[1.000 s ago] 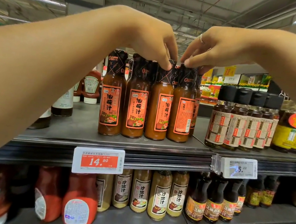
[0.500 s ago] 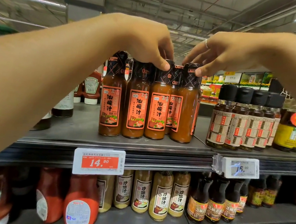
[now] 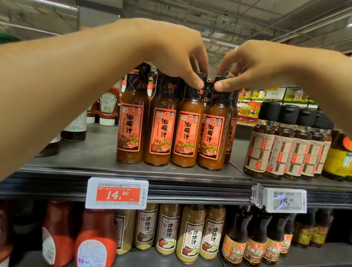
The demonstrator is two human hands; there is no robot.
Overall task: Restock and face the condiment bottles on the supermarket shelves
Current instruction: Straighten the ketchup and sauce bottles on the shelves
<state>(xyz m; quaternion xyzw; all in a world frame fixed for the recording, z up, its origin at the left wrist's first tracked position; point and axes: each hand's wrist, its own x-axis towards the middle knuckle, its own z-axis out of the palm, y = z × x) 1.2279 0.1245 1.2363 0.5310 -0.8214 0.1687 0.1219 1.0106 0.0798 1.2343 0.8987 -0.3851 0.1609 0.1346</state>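
Orange sauce bottles with black shrink-wrapped necks and orange labels (image 3: 173,126) stand in a front row of four on the grey metal upper shelf (image 3: 94,155), upright and touching side by side, labels all facing out, with more of the same tucked behind them. The left hand (image 3: 175,50) comes in from above and its fingers (image 3: 194,82) are curled down around the black cap of the third bottle from the left (image 3: 187,132), thumb tip pressed on the front of the neck. The right hand (image 3: 254,63), with a thin ring on one finger, does the same thing on the fourth bottle (image 3: 213,135), thumb on the front of its cap and the other fingers wrapped behind. So both hands are pinching bottle tops, thumbs nearly meeting between the two caps. Both bottles sit flat on the shelf.

Just to the right there's a row of dark brown bottles with black caps and pale labels (image 3: 286,145), then some yellow-labelled bottles (image 3: 350,160) at the edge. Back left are upside-down red ketchup bottles (image 3: 108,108). A red and white price tag reading 14.90 (image 3: 117,194) clips to the shelf edge, and another tag (image 3: 284,201) sits further right. The lower shelf has pale beige dressing bottles (image 3: 190,232), dark sesame-type bottles (image 3: 252,241) and red squeeze bottles (image 3: 96,240).
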